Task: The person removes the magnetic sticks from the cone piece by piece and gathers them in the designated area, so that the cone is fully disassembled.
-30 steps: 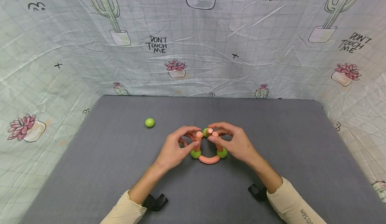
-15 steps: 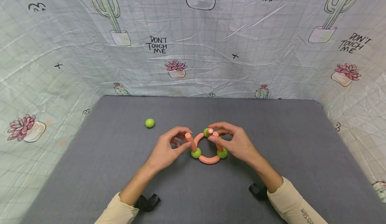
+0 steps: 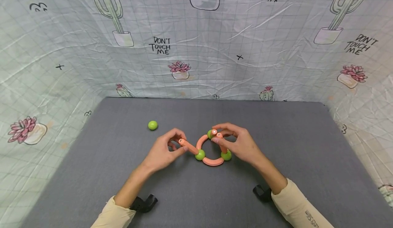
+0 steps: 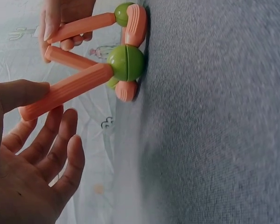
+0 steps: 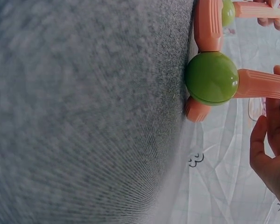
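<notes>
A ring of curved orange pieces [image 3: 213,161] joined by green balls lies on the grey table, with straight orange sticks rising from the balls. My left hand [image 3: 162,151] pinches one stick [image 4: 67,91] near its top end, between thumb and fingers. That stick leans left from the left green ball [image 3: 200,155]. My right hand [image 3: 241,144] pinches the stick [image 5: 261,84] on the right green ball [image 5: 212,78]. A third stick [image 4: 70,57] leans from the far green ball [image 3: 210,134], its top by my right fingers; whether they hold it too I cannot tell.
A loose green ball [image 3: 152,125] sits on the table to the far left of the ring. Patterned cloth [image 3: 215,50] hangs behind the table and at both sides. Black straps [image 3: 144,203] circle both wrists.
My left hand has moved left and slightly down, tilting its stick from nearly upright to a strong leftward lean. The right hand and the ring have stayed about where they were.
</notes>
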{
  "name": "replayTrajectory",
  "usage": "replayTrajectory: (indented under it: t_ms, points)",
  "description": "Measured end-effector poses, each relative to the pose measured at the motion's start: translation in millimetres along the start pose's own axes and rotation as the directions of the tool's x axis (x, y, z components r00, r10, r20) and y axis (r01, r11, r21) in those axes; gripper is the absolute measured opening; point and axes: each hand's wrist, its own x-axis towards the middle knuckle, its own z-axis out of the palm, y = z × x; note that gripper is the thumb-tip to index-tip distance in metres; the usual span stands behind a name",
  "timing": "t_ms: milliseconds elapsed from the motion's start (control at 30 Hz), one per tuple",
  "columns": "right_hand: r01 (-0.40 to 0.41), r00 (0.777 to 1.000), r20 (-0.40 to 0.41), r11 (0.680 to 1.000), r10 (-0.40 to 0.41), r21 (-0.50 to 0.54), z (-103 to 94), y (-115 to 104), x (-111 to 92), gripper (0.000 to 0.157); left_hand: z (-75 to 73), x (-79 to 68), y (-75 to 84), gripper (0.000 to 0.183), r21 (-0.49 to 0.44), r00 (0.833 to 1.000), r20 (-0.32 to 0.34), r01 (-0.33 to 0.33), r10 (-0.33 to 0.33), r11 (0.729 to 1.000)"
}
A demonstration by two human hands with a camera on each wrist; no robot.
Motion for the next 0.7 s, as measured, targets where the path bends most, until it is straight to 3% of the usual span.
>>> replayTrajectory:
  t_ms: [700]
  points:
    - [0.0, 1.0, 0.015, 1.0, 0.0, -0.008, -2.4, -1, 3, 0.039, -17.6, -8.0, -21.1, 0.021, 0.127, 0.989, 0.114, 0.078, -0.092, 0.989]
